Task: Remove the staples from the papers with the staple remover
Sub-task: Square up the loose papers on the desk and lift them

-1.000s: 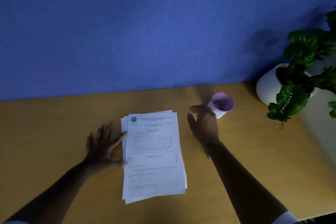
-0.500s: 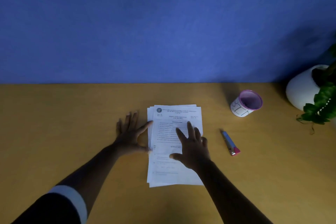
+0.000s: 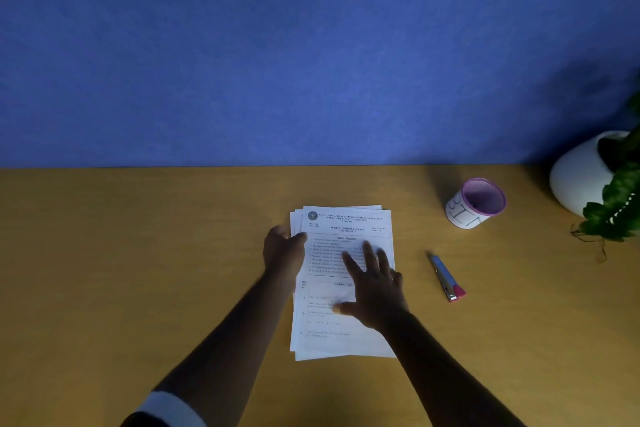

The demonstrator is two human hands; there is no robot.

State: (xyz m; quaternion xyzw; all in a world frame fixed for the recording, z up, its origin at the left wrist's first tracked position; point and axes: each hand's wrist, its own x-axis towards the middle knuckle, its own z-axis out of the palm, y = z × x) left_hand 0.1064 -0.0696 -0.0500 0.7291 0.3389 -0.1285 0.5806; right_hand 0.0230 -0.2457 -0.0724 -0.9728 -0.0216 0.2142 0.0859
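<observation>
Left hand: fingers curled at left edge of papers, thumb on top. Papers: one fanned stack, mid-table, headed "SUBJECT: COMPUTER SCIENCE". Right hand: flat on stack, fingers spread. One staple remover, blue-pink, apart. One cup. One potted plant.

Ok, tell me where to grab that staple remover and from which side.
Grip the staple remover across its blue middle, coming from above with the right hand. It lies flat on the desk, long and slim, pink end nearest you, clear on both sides.
</observation>
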